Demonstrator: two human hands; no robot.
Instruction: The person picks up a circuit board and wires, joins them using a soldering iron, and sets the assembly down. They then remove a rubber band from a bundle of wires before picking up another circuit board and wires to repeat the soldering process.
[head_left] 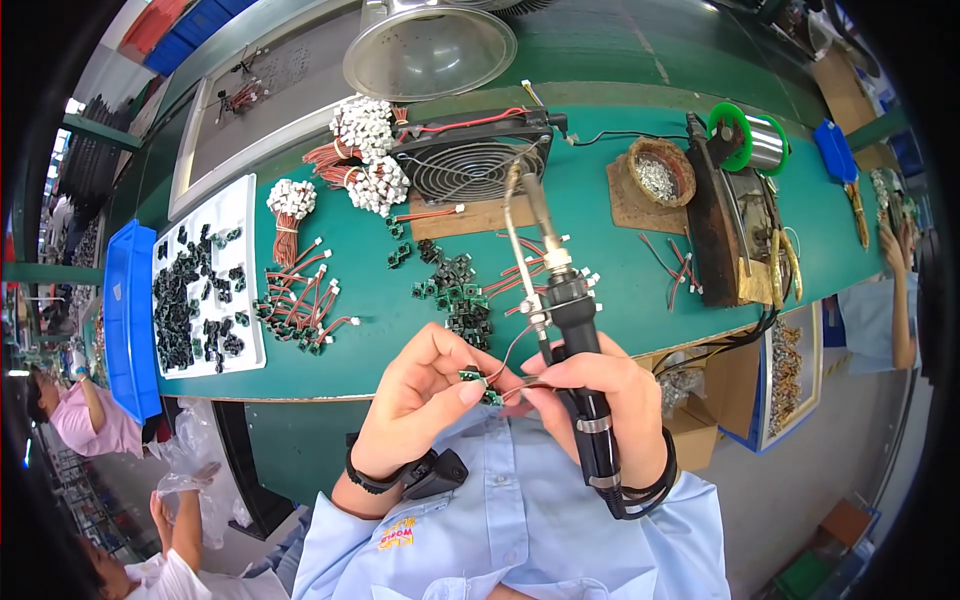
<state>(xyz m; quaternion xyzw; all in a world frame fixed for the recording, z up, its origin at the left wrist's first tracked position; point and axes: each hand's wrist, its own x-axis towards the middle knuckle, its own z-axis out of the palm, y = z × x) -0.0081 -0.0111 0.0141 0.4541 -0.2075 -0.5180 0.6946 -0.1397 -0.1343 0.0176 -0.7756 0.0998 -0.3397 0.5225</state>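
Note:
My left hand (415,400) is closed, pinching a small green circuit board (470,375) between thumb and fingers in front of my chest. Thin red and dark wires (520,385) run from the board towards my right hand (615,400), whose thumb and fingertips pinch them. That same hand is wrapped round a black-handled soldering iron (575,310), which points up and away from me. A thin metal tube (514,220) runs along the iron towards its tip. Beyond my hands, a heap of small dark-green boards (465,300) lies on the green table mat (390,340).
A black fan (470,165) stands behind the heap. Bundles of white-plugged wires (375,185), wired boards (305,305), a white tray (250,330) and a blue bin (130,320) are leftward. Rightward are a round bowl (682,170) and a solder spool (740,145). Other people sit at both sides.

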